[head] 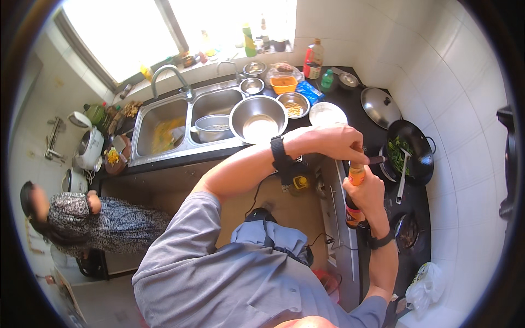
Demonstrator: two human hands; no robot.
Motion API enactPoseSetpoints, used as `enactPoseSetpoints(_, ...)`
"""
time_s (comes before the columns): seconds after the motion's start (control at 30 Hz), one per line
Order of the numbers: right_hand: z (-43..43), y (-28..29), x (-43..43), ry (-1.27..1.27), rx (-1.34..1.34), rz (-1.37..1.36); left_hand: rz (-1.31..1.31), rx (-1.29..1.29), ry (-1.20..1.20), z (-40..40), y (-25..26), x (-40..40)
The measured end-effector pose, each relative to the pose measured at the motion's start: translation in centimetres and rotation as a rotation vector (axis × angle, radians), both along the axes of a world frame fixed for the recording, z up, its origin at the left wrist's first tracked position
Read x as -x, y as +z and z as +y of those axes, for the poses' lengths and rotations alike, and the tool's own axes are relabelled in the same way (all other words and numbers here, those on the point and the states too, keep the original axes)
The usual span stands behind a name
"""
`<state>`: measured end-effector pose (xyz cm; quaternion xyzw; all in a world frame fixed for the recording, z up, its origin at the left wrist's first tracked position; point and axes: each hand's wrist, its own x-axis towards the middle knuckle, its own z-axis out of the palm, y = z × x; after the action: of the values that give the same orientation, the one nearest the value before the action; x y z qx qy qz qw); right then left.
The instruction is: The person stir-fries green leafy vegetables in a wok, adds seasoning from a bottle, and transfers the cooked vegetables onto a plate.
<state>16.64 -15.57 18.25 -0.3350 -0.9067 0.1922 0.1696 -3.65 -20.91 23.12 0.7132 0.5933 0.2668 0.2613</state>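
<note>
My right hand [366, 189] grips a dark glass sauce bottle [353, 215] around its neck and upper body. The bottle stands roughly upright, with an orange neck label and a red-and-yellow body label. Over its mouth, my left hand [338, 142] pinches the top with bent fingers, which hide the cap. Just beyond the bottle sits a black wok [424, 164] on the counter's hob side, its brown handle [376, 159] pointing towards my hands. Leafy greens [398, 153] lie in the wok, and a metal spatula [403, 180] rests across its rim.
A domed lid [380, 107] leans near the wok. White plate [328, 113], steel bowl of pale pieces [293, 104] and large steel basin [258, 119] line the counter beside a double sink [162, 127]. A plastic bag [425, 287] lies right. Another person [119, 221] stands at left.
</note>
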Motion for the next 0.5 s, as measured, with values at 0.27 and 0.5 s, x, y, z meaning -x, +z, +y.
enactPoseSetpoints(0.27,-8.2,0.6,13.9,0.298,0.035,0.033,0.024,-0.25,0.162,-13.3,0.5,11.7)
enactPoseSetpoints(0.5,-19.0,0.9,30.1,0.492,0.365,-0.074,0.069,-0.17,0.194,-27.4,0.8,27.0)
